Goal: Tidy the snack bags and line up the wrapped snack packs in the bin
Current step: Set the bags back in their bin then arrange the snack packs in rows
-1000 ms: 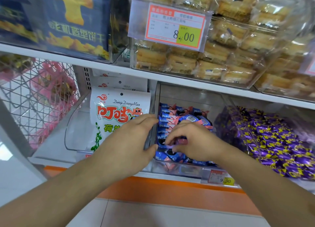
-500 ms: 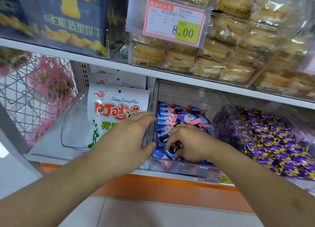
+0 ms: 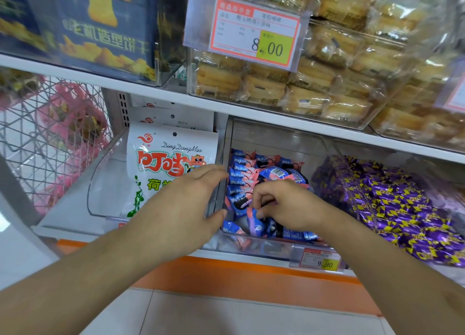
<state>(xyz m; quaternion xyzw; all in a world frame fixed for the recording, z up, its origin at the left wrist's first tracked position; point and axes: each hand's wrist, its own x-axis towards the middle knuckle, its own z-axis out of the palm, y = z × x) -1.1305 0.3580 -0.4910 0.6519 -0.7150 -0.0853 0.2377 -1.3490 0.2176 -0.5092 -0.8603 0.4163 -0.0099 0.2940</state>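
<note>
A clear plastic bin on the lower shelf holds several blue-and-pink wrapped snack packs. My right hand is inside the bin, fingers curled, pinching one of the packs near the front. My left hand has straight fingers and rests against the bin's left wall, thumb at its front corner. White snack bags with red lettering stand upright in the neighbouring clear bin on the left, partly hidden by my left hand.
Purple-and-yellow wrapped sweets fill the bin to the right. The shelf above carries wrapped cakes and blue biscuit boxes. A wire basket with pink packs stands at the left. Price tags hang on the shelf edge.
My right hand has dropped slightly lower and nearer the bin's front among the packs. My left hand has stayed against the bin's left wall.
</note>
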